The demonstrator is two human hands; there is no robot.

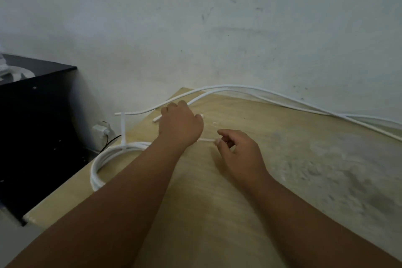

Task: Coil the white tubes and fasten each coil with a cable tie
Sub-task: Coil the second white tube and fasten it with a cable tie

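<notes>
left hand (181, 125) palm down, fingers curled | right hand (238, 150) thumb and forefinger pinched together

Desk (304, 180): stands against the wall (195, 17), with a cabinet (32, 126) to its left. Coil (102, 159): lies on the desk at the left edge, partly under the left forearm. Cable tie (123, 128): stands upright from the back of the coil. Two loose tubes (239, 88): run along the back edge from the far left corner to the right edge; one end overhangs the left edge, the other lies on the desk beside the left hand (180, 126). Right hand (239, 150): right of the left hand, nearer the front, over the middle of the desk. Second cable tie (206, 140): lies between the two hands, its right end pinched by the right hand. Plug (102, 129): between cabinet and desk, behind the coil.
</notes>
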